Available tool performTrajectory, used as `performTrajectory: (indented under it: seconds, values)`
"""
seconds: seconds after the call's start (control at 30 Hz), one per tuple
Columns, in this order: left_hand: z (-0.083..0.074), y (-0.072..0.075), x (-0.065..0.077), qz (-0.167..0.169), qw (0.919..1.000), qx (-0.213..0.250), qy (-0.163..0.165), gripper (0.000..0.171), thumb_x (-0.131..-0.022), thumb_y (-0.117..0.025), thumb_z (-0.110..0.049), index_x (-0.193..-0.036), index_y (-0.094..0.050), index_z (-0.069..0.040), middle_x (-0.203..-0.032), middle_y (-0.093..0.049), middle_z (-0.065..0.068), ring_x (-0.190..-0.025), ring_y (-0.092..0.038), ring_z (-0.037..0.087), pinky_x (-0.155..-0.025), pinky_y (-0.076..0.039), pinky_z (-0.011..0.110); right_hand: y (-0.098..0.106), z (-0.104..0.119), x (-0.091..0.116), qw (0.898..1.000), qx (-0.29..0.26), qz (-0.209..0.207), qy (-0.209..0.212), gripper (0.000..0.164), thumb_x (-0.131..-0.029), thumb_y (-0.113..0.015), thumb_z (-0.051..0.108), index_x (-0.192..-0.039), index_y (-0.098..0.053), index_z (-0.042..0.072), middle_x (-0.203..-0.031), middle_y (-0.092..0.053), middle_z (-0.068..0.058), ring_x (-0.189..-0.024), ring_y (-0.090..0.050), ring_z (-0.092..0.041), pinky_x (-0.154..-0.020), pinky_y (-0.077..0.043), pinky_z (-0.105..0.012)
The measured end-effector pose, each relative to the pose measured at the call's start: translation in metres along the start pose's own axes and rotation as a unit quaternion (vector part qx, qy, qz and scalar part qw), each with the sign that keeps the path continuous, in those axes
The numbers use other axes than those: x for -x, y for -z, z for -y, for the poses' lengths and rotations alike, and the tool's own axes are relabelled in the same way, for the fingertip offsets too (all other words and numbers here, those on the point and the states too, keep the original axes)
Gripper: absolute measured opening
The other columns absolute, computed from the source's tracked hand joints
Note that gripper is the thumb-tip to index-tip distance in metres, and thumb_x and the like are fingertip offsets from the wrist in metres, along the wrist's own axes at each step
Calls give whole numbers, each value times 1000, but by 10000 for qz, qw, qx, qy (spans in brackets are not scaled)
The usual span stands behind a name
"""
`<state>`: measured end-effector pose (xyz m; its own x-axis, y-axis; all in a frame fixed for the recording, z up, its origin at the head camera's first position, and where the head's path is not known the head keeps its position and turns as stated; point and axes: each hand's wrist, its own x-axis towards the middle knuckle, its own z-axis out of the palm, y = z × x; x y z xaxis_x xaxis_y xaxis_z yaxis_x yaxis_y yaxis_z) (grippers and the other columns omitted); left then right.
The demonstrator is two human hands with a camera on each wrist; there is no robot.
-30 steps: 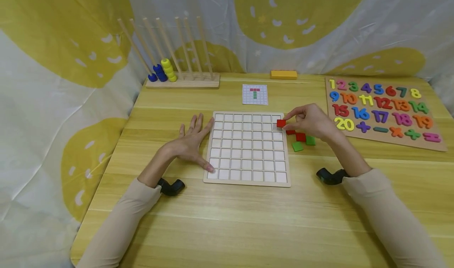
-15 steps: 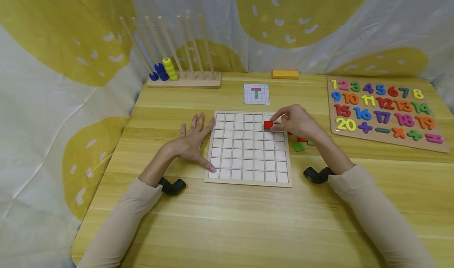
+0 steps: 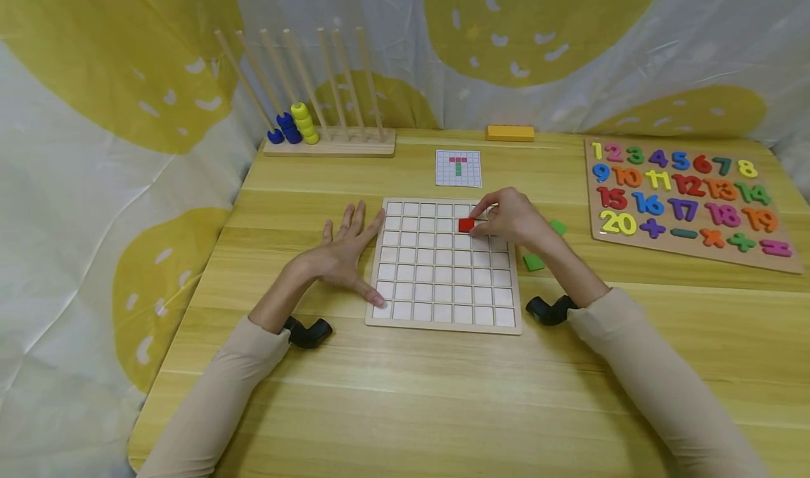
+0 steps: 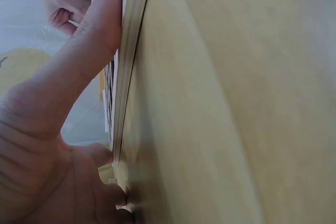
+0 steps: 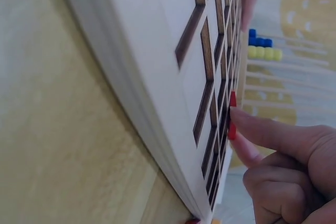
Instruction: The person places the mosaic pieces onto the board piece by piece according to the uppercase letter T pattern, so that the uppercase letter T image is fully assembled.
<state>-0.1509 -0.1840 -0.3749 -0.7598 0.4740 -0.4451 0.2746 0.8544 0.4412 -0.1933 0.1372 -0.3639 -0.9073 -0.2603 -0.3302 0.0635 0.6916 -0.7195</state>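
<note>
The square pale-wood grid board (image 3: 443, 325) shows no released tile; I count two flat green square tiles (image 3: 534, 262) loose at 2 and 3 o'clock. The right hand (image 3: 510, 215), angled in from 4 o'clock, pinches a flat red square tile (image 3: 466, 225) at the board's 1 o'clock; whether seated, I cannot tell. The left hand (image 3: 332, 260) lies spread at 9 o'clock, thumb (image 3: 376, 300) on the board.

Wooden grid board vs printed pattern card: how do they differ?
Size: the wooden grid board is much larger than the printed pattern card.
Build: the board has recessed cells between raised dividers; the card is flat and printed.
Colour: the board's visible cells are white, apart from where the right hand pinches a red square tile; the card bears a red-and-green T.
Shared: both show a square grid.
</note>
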Motion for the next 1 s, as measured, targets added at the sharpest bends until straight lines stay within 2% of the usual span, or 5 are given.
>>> performTrajectory:
  seconds: [0.43,0.63,0.7,1.0]
  values:
    - [-2,0,1,9,10000,11,55,155,-66,-96,-53,-165,17,-16,-165,35,23,-154,33,40,-120,20,70,3,-6,1,9994,-53,17,341,31,-85,-85,15,-115,-79,8,-52,-36,7,-54,-31,-10,-53,-25,-25]
    - [0,0,0,3,10000,20,15,154,-66,-95,-54,-165,17,-16,-165,35,23,-154,34,40,-120,20,71,2,-6,-2,9990,54,18,432,29,-86,-86,15,-114,-81,8,-67,-52,2,-65,-32,-14,-58,-26,-26]
    - [0,0,1,11,10000,37,12,154,-66,-95,-54,-165,17,-17,-165,35,22,-154,34,40,-120,20,71,1,-5,-3,9990,64,14,433,28,-86,-86,15,-112,-81,9,-70,-54,1,-67,-33,-15,-59,-27,-26]
    - [1,-1,1,15,9999,109,-6,154,-66,-95,-53,-165,17,-17,-165,36,22,-154,35,40,-120,21,71,-2,-1,-4,9991,96,67,406,28,-87,-84,13,-115,-81,9,-64,-40,4,-66,-30,-16,-58,-25,-26]
